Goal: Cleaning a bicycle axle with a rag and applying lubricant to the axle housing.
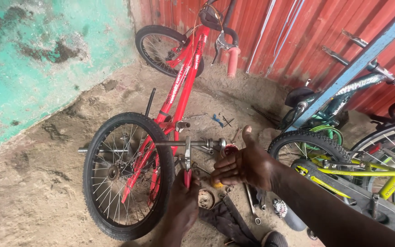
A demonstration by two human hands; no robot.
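1. Dirt floor (37, 183), packed and gritty; flaking green wall (28, 55) on one side, ribbed red metal sheeting (307, 32) behind.
2. Red bike (179, 77) lies on its side; spoked wheel (126, 176) with knobbly black tyre is still mounted, and a bare steel axle (179, 143) juts out sideways near the frame.
3. Left hand (184, 206): fingers wrapped tight around red-handled pliers (187, 164), whose upright metal nose reaches the axle.
4. Right hand (248, 164): thumb up, fingers curled, pinching a small yellow piece (217, 184) just under the axle's threaded end.
5. Judged progress: the axle area looks part-dismantled; loose spanners (251, 206), a round rusty part (205, 198) and a dark cloth (229, 222) lie below, so reassembly seems unfinished.
6. Green-yellow bike (380, 178) stands close on the right.
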